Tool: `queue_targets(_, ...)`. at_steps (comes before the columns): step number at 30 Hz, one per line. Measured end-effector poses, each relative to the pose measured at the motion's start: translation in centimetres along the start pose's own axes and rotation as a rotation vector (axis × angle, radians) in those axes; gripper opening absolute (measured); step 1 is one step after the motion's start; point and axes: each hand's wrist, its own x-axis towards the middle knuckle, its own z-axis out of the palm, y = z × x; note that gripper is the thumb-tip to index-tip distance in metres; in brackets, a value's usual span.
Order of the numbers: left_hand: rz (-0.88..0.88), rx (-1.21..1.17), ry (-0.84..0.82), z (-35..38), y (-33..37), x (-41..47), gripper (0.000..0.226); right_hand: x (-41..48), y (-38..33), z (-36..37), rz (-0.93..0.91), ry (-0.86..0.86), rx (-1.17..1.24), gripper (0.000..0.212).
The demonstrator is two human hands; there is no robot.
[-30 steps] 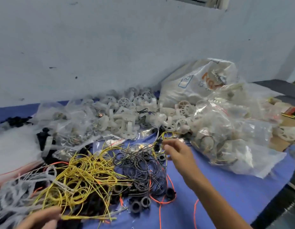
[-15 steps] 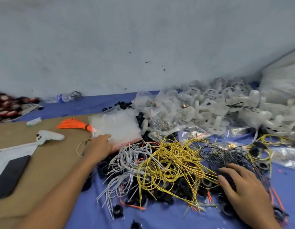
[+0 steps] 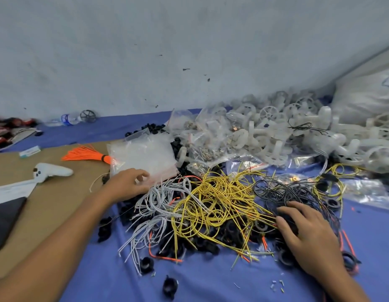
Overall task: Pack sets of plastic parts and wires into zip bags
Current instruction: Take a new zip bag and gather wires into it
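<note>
The yellow wires [image 3: 217,199] lie in a tangled heap on the blue cloth [image 3: 211,282]. Just left of the yellow wires lie the white wires [image 3: 158,203], and just right of them the black wires [image 3: 283,190]. Black parts [image 3: 230,229] lie under and in front of the yellow wires. Behind them and to the left is a stack of zip bags [image 3: 143,155]. The left hand [image 3: 126,184] rests on the stack's near edge, thumb and forefinger bent close together; whether they pinch a bag cannot be told. The right hand [image 3: 304,234], well apart from the left, lies palm down just right of the yellow wires, its fingers bent into the black wires and parts; whether it grips any cannot be told. Behind the yellow wires and to the right is a heap of white parts [image 3: 276,136], with small filled bags [image 3: 202,136] between. Far left of the yellow wires an orange bundle [image 3: 84,154] lies on cardboard [image 3: 47,205], touching the zip bags.
</note>
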Motion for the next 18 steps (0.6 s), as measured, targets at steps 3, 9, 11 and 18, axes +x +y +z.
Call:
queue_targets(3, 0.016, 0.02, -0.021, -0.4, -0.4, -0.1, 0.031, 0.0, 0.1, 0.1, -0.006, 0.005, -0.006, 0.02)
queue_targets(9, 0.011, -0.038, 0.06, -0.3, -0.6, 0.4, 0.014, 0.0, 0.5, 0.3, -0.016, 0.014, 0.005, 0.021)
queue_targets(11, -0.038, -0.157, 0.09, -0.4, -0.5, 0.4, 0.011, 0.0, 0.5, 0.3, -0.02, 0.031, 0.006, 0.02)
queue_targets(18, -0.149, -0.49, 0.131, -0.6, 0.7, -0.2, 0.031, 0.0, 0.3, 0.2, -0.018, 0.027, 0.0, 0.028)
